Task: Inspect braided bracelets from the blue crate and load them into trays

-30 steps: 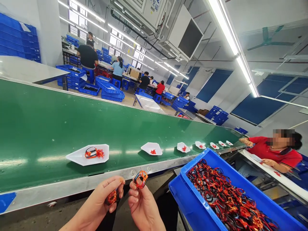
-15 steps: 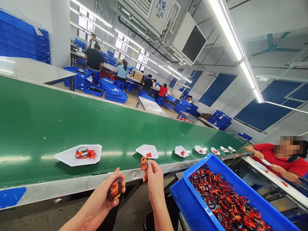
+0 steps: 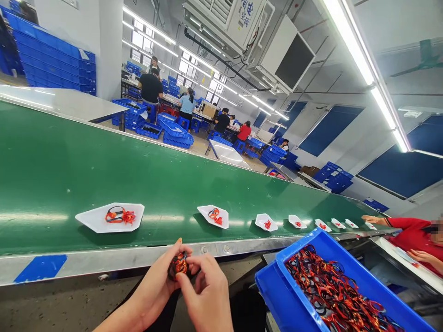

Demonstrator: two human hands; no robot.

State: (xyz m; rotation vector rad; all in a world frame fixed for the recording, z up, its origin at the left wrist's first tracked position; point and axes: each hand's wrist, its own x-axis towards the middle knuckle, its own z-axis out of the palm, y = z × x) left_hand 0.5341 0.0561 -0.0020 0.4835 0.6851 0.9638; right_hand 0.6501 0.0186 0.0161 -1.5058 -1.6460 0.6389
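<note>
The orange-and-black cord bundle [image 3: 179, 266], gripped by the curled fingers [image 3: 195, 272] of the left hand [image 3: 154, 286] and right hand [image 3: 207, 297], is best kept snug against slipping.

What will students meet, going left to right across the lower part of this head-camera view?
Blue tape on the conveyor frame → left hand → right hand → blue plastic crate of red-and-black cords → co-worker's red shirt

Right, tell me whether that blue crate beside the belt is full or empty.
Full: the blue plastic crate is heaped with tangled red and black cords.
</note>
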